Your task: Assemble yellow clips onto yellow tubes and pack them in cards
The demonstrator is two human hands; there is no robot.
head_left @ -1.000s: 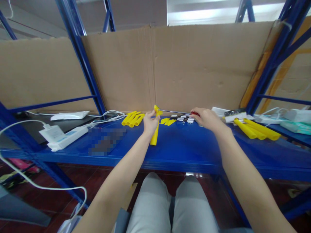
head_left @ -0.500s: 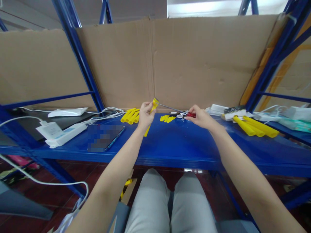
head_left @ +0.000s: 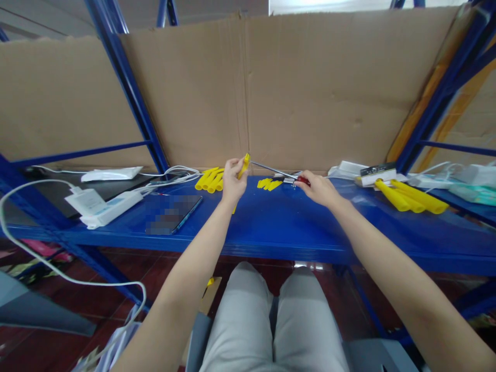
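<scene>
Raised above the blue shelf, my left hand [head_left: 234, 182] is closed around a yellow plastic piece [head_left: 244, 166]. The top of this piece sticks up past my fingers, and a little yellow shows below the hand; its exact kind is unclear. My right hand [head_left: 320, 188] grips a screwdriver [head_left: 274, 170] by its red handle. The long metal shaft points left, its tip close beside the yellow piece; a small gap seems to separate them. Small flat yellow pieces [head_left: 270, 184] lie on the shelf between my hands. Several yellow tubes [head_left: 210, 181] lie just left of my left hand.
A phone [head_left: 174, 214] lies at the left on the blue shelf [head_left: 279, 222], near a white power strip [head_left: 112, 209] with cables. More yellow tubes [head_left: 413, 199] rest at the right by a small black-and-white box [head_left: 377, 174]. Cardboard [head_left: 310, 93] stands behind.
The yellow piece has turned in my left hand and now shows a narrower side. The screwdriver tip has come slightly away from it. My view has tilted a little downward.
</scene>
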